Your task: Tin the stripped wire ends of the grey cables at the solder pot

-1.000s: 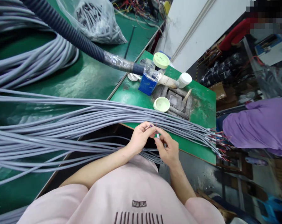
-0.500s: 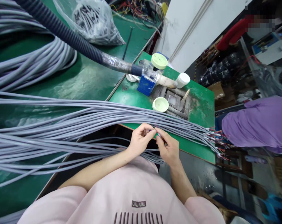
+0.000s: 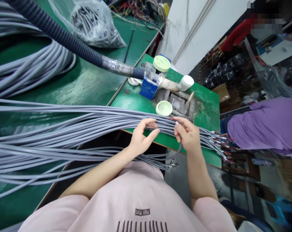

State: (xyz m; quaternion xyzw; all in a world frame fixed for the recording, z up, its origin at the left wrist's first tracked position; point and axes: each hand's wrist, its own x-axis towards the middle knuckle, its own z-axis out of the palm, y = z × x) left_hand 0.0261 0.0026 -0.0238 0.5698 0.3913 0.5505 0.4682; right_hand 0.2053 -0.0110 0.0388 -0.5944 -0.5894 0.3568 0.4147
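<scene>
My right hand (image 3: 188,132) is closed around the end of a grey cable (image 3: 177,152), whose tip pokes out by the fingertips; the cable curves down below the hand. My left hand (image 3: 144,135) is open, thumb and fingers apart, with nothing between them. It hovers over the front of a long bundle of grey cables (image 3: 107,120) that runs across the bench. At the bundle's right end, stripped red and white wire ends (image 3: 224,141) fan out. A lower group of grey cables (image 3: 150,160) passes under my left forearm, with tips near my lap.
Behind the bundle stand an open pale-green tub (image 3: 164,108), a solder pot (image 3: 177,103), a white jar (image 3: 186,83) and a green-lidded jar (image 3: 161,63). A ribbed hose (image 3: 87,51) crosses to a blue box (image 3: 148,88). A person in purple (image 3: 266,124) is at the right.
My hands have come apart. The right hand has moved right and slightly forward with the cable end, while the left hand has opened and let go.
</scene>
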